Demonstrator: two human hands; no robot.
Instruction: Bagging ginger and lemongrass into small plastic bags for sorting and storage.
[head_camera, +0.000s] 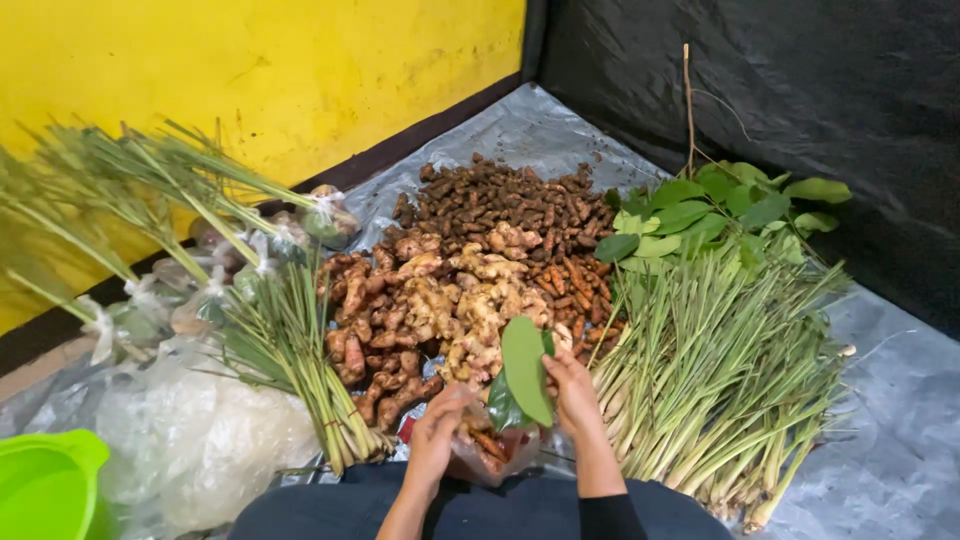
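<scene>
pinching green leaves (524, 368) upright in right hand (573, 390), left hand (440, 425) gripping clear plastic bag (490, 448) just below them

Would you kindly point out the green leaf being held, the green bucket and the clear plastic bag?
green leaf (524, 368), head view, middle of the blade.
green bucket (45, 485), head view, its rim and wall.
clear plastic bag (490, 450), head view, its front wall.
</scene>
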